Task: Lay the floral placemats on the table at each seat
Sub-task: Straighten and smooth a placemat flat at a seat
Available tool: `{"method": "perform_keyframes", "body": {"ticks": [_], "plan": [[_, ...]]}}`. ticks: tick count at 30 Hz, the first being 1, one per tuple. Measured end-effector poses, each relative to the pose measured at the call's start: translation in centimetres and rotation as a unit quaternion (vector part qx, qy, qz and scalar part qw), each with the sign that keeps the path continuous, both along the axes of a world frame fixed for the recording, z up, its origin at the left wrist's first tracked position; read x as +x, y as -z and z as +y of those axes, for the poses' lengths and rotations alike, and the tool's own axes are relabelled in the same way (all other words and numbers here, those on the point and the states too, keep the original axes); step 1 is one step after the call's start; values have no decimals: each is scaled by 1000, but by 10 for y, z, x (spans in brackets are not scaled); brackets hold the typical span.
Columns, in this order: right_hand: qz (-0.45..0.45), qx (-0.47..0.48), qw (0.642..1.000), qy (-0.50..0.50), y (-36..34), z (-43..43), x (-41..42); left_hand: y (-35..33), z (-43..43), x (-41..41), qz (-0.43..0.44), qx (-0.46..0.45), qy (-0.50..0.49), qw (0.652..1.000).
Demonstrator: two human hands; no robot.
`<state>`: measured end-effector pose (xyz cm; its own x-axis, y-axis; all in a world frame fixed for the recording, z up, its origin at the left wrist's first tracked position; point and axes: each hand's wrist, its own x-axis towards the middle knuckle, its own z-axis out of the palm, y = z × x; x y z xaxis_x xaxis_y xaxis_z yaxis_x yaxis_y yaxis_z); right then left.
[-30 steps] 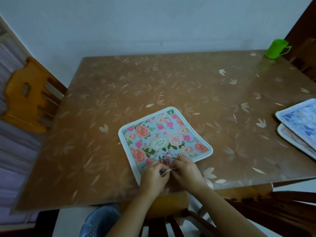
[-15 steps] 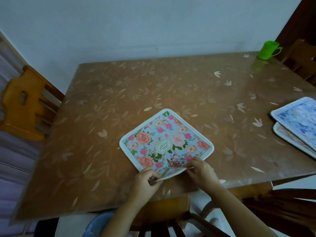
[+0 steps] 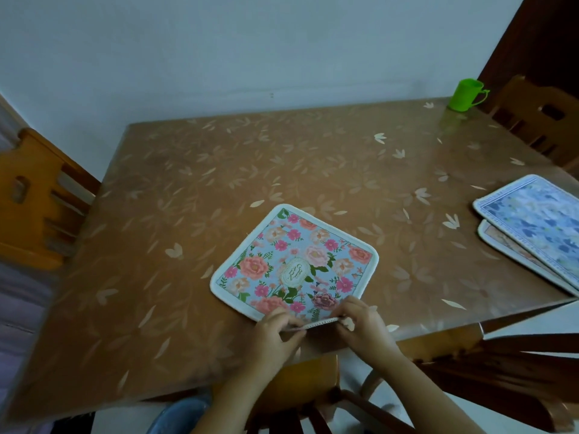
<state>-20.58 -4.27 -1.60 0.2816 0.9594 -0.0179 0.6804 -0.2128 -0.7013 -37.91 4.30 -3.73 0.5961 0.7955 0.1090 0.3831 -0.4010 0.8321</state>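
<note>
1. Presently, the floral placemat (image 3: 294,264) lies on the bench (image 3: 219,170). It is turned corner-on to the near edge, close to that edge and roughly midway along it.
2. Its three far corners lie flat on the leaf-patterned surface. The near corner is raised slightly off the bench and shows a thin pale edge.
3. The left hand (image 3: 275,333) has its fingers curled and pinches the raised near edge of the placemat from the left.
4. The right hand (image 3: 363,327) has its fingers and thumb curled and pinches the same edge from the right. The two hands are near each other but apart, with the lifted edge spanning between them.
5. Two further placemats sit stacked at the right edge of the bench, well apart from the floral one. A blue placemat (image 3: 539,220) lies on top, offset over a lower placemat (image 3: 501,242) whose print cannot be made out.
6. A green cup (image 3: 466,94) stands upright at the far right corner of the bench, with its handle to the right.
7. Three wooden chairs are noted: a left chair (image 3: 28,195) at the bench's left side, a far right chair (image 3: 539,120) just beyond the cup, and a near chair (image 3: 307,380) below the hands.
</note>
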Motion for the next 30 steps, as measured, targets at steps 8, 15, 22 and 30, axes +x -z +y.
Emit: {"method": "perform_keyframes", "body": {"ticks": [8,15,22,30], "plan": [[-12,-1,997,82,-16,-20,41,4,8,15,6,26,4,1000],[-54,-28,998,-6,-23,-20,31,-5,2,39,-27,42,-9,999],[-70,-18,997,22,-11,-5,16,-2,-5,47,-8,58,21,998],[-7,-3,999,47,5,-2,12,10,17,10,23,42,-28,998]]}}
